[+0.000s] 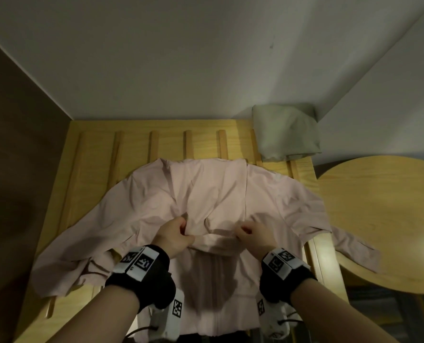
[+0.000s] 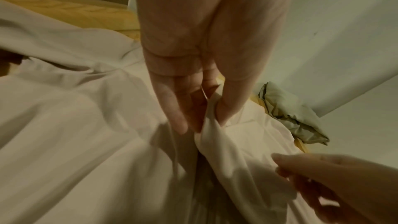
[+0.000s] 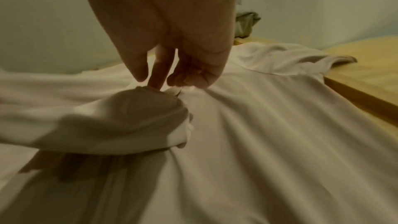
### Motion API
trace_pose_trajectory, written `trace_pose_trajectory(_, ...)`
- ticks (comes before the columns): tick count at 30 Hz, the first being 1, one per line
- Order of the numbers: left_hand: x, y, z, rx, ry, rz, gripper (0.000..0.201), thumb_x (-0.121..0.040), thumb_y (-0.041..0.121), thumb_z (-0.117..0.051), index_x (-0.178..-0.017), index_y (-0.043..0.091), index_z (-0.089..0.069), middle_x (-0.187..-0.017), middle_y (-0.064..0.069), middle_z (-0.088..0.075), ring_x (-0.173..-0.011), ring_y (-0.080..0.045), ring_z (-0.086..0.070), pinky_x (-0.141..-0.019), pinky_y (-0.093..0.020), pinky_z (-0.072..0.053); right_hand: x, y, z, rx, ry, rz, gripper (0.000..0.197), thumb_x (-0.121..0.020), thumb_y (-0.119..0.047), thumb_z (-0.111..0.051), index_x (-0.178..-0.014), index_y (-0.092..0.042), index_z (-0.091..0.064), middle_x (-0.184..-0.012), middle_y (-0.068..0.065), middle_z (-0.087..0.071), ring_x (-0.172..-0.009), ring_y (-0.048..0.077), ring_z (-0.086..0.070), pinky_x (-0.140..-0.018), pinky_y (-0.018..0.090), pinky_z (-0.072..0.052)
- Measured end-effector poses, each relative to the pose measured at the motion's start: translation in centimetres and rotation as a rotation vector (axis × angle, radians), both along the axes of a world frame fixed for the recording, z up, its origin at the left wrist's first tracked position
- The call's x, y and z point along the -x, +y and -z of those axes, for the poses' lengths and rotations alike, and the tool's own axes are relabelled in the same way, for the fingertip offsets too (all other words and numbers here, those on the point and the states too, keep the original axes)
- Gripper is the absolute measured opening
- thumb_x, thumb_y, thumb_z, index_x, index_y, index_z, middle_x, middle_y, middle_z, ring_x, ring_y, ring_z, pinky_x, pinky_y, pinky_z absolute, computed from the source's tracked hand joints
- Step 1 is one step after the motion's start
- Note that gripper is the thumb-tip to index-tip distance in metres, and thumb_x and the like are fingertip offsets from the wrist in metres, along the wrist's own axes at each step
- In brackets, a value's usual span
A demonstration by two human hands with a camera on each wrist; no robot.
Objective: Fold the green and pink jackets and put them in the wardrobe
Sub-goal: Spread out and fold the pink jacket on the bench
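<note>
The pink jacket (image 1: 206, 194) lies spread over a slatted wooden frame (image 1: 136, 142), both sleeves flung out sideways and its lower part hanging toward me. My left hand (image 1: 178, 231) pinches a fold of its cloth near the middle, thumb against fingers (image 2: 228, 108). My right hand (image 1: 250, 231) pinches the same raised fold a little to the right, fingertips (image 3: 155, 83) on the bunched pink jacket (image 3: 129, 113). The green jacket (image 1: 286, 132) sits folded at the frame's far right corner, also seen as the green jacket (image 2: 295, 117) in the left wrist view.
A round wooden table (image 1: 384, 219) stands to the right, with one pink sleeve draped on its edge. White walls close the back and right. A dark brown panel (image 1: 15, 169) runs along the left side.
</note>
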State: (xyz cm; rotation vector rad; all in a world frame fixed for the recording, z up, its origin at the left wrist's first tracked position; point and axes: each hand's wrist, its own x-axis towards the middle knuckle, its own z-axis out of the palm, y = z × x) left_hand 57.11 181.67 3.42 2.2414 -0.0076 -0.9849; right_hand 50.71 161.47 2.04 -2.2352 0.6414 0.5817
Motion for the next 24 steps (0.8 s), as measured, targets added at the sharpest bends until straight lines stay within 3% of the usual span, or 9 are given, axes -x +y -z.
trace_pose_trajectory(4, 1.0, 0.3, 0.3, -0.131, 0.06, 0.121, 0.023, -0.076, 0.018, -0.07, -0.072, 0.017, -0.047, -0.082, -0.003, -0.057, -0.076, -0.019, -0.054, -0.065, -0.023, -0.039, -1.0, 0.8, 1.0, 0.031, -0.055, -0.13, 0.023, -0.09, -0.027, -0.054, -0.091, -0.008, -0.067, -0.091, 0.006, -0.061, -0.091, 0.019, -0.056, -0.067, 0.021, -0.03)
trace_pose_trajectory(9, 2.2, 0.4, 1.3, -0.191, 0.023, 0.054, 0.029, -0.077, 0.021, -0.069, -0.068, 0.024, -0.041, -0.096, -0.008, -0.065, -0.091, -0.024, -0.061, -0.066, -0.02, -0.035, -1.4, 1.9, 2.6, 0.149, 0.045, -0.338, 0.029, -0.086, -0.044, -0.053, -0.102, -0.022, -0.062, -0.107, 0.003, -0.066, -0.101, 0.024, -0.059, -0.086, 0.031, -0.045)
trace_pose_trajectory(13, 2.4, 0.6, 1.9, -0.136, 0.039, -0.06, 0.031, -0.075, 0.02, -0.069, -0.066, 0.026, -0.04, -0.094, -0.01, -0.065, -0.092, -0.027, -0.064, -0.072, -0.029, -0.05, -2.0, 3.0, 3.1, 0.214, 0.067, -0.388, 0.04, -0.081, -0.054, -0.05, -0.109, -0.025, -0.049, -0.103, -0.004, -0.066, -0.096, 0.022, -0.062, -0.082, 0.033, -0.043)
trace_pose_trajectory(16, 2.4, 0.7, 2.1, -0.111, 0.047, -0.059, 0.029, -0.074, 0.016, -0.068, -0.067, 0.025, -0.042, -0.091, -0.011, -0.066, -0.085, -0.027, -0.065, -0.074, -0.037, -0.055, -2.6, 3.7, 3.4, 0.202, 0.093, -0.375, 0.038, -0.087, -0.047, -0.046, -0.114, -0.022, -0.042, -0.109, -0.002, -0.064, -0.099, 0.023, -0.061, -0.085, 0.036, -0.041)
trace_pose_trajectory(20, 2.5, 1.0, 2.7, -0.103, 0.055, -0.079, 0.024, -0.075, 0.014, -0.066, -0.069, 0.022, -0.044, -0.083, -0.009, -0.061, -0.078, -0.024, -0.061, -0.073, -0.036, -0.054, -3.0, 3.6, 3.2, 0.1, 0.13, -0.254, 0.022, -0.092, -0.039, -0.045, -0.106, -0.024, -0.051, -0.11, 0.0, -0.063, -0.103, 0.024, -0.058, -0.083, 0.028, -0.039)
trace_pose_trajectory(22, 2.4, 1.2, 2.8, -0.087, 0.086, -0.133, 0.016, -0.077, 0.015, -0.065, -0.076, 0.019, -0.049, -0.084, -0.008, -0.063, -0.081, -0.026, -0.065, -0.072, -0.034, -0.053, -3.1, 3.1, 2.8, -0.003, 0.11, -0.118, 0.009, -0.089, -0.036, -0.051, -0.087, -0.028, -0.048, -0.098, -0.001, -0.062, -0.094, 0.022, -0.058, -0.074, 0.025, -0.038)
trace_pose_trajectory(24, 1.9, 1.1, 2.5, -0.027, 0.11, -0.174, 0.013, -0.08, 0.014, -0.061, -0.073, 0.017, -0.05, -0.073, -0.004, -0.06, -0.066, -0.023, -0.064, -0.066, -0.032, -0.053, -3.4, 2.4, 2.3, -0.121, 0.052, -0.012, 0.021, -0.087, -0.027, -0.054, -0.071, -0.026, -0.04, -0.084, 0.003, -0.059, -0.083, 0.024, -0.058, -0.068, 0.027, -0.039)
